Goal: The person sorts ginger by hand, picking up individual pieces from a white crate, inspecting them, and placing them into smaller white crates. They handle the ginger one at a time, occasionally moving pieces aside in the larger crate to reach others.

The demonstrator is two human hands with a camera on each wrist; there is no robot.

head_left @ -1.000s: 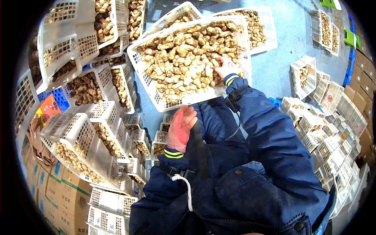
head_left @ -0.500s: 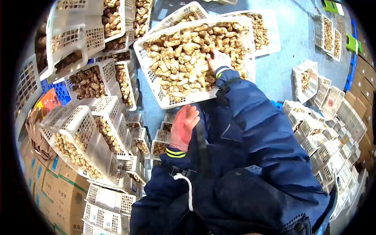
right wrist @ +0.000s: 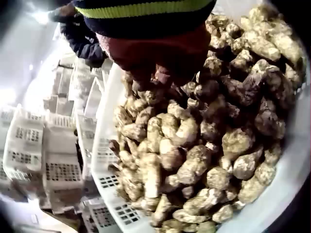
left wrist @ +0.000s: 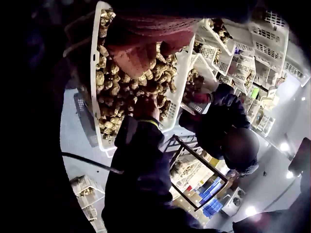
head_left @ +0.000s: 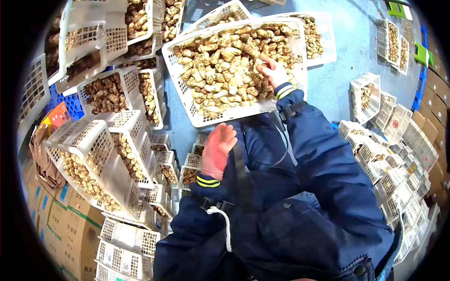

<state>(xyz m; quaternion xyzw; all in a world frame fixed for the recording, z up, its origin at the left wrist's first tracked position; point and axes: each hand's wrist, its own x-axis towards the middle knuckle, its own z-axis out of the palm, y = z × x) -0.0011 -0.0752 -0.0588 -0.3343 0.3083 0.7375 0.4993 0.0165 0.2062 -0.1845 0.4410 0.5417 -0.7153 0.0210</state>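
A white mesh crate (head_left: 182, 89) heaped with knobbly brown-and-cream tubers (head_left: 225, 70) lies before the person. Over its right part, the right hand (head_left: 273, 74) pinches a pale tuber between thumb and forefinger. In the right wrist view, that hand (right wrist: 158, 58) has its fingers bent down against the heap (right wrist: 187, 160). Just below the crate's near edge, the left hand (head_left: 218, 152) is held palm up, fingers relaxed, holding nothing. The left wrist view shows the left hand (left wrist: 141, 46) in front of the crate, with the right hand (left wrist: 147, 108) at the tubers.
Stacked crates of tubers (head_left: 89, 164) crowd the left side, above cardboard boxes (head_left: 72, 229). More crates (head_left: 393, 178) stand at the right, and another filled crate (head_left: 326, 37) sits behind the main one. Another person (left wrist: 218, 116) in dark clothing is near crates.
The right hand moved left over the tubers, then back right, and now pinches one. The left hand stays below the crate's edge. The head view has shifted slightly.
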